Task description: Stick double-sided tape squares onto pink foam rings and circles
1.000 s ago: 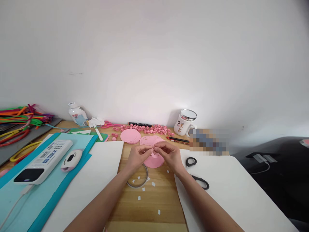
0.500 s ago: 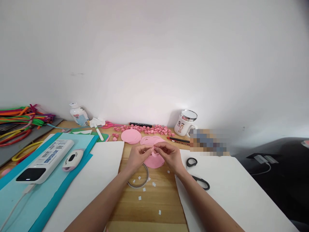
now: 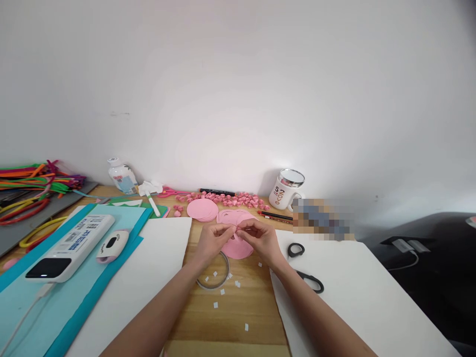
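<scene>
My left hand point(image 3: 215, 239) and my right hand point(image 3: 259, 239) meet fingertip to fingertip over the middle of the table. Both are closed in a pinch on a small piece of pink paper point(image 3: 237, 230), mostly covered by the fingers. Beneath them lie pink paper circles point(image 3: 238, 249), and a neat stack of pink circles point(image 3: 202, 210) is just beyond to the left. Many small rolled pink paper buds point(image 3: 243, 200) are spread behind. A tape roll point(image 3: 227, 271) lies near my left wrist, with several small white squares point(image 3: 215, 305) around it.
Black-handled scissors point(image 3: 296, 250) rest on white paper at right. A white mug point(image 3: 284, 191), pencils point(image 3: 277, 216) and a black marker point(image 3: 217, 192) stand or lie behind. Left are a power bank point(image 3: 70, 248), a white-and-pink device point(image 3: 112, 246), a bottle point(image 3: 122, 177) and pipe cleaners point(image 3: 40, 181).
My fingertips have shifted slightly on the small pink paper, and less of it shows between them. Everything else lies as before.
</scene>
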Motion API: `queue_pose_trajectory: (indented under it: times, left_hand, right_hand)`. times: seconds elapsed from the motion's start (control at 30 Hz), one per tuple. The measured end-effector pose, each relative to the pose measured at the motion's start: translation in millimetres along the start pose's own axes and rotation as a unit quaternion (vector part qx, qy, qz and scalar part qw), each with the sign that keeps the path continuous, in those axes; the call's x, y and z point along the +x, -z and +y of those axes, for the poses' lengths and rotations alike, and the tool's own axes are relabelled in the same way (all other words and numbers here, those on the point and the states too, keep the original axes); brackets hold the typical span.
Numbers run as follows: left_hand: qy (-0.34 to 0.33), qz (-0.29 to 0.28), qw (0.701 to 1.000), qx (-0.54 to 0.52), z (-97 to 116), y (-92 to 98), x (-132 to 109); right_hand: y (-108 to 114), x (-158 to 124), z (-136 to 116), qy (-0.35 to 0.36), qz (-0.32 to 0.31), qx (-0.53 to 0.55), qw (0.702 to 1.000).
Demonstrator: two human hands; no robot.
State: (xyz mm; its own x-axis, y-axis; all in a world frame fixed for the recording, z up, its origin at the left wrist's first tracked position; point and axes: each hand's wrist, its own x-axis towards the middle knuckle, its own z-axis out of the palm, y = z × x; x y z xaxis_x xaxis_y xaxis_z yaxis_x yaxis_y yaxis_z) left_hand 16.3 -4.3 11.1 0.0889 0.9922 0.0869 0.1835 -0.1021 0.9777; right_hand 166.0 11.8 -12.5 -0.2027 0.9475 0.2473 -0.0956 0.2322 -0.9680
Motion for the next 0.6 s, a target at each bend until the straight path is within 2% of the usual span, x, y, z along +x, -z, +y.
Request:
queue_pose_trajectory:
  times: [0.23,0.47,0.6]
  left_hand:
    - [0.023,-0.003,0.999,-0.032,2.9,0.6,-0.3]
    - [0.060,-0.011,0.992,-0.113,2.0,0.7,-0.6]
    - [0.057,0.015,0.987,-0.152,0.5,0.4,0.7]
  right_hand:
    - [-0.3,0.2,-2.3,-0.017,0.005,-0.044,0.999]
    - [-1.5,-1.2,-2.1,-0.040,-0.020,-0.034,0.998]
    - [-3.3,-1.0,-2.6,-0.052,-0.039,-0.008,0.998]
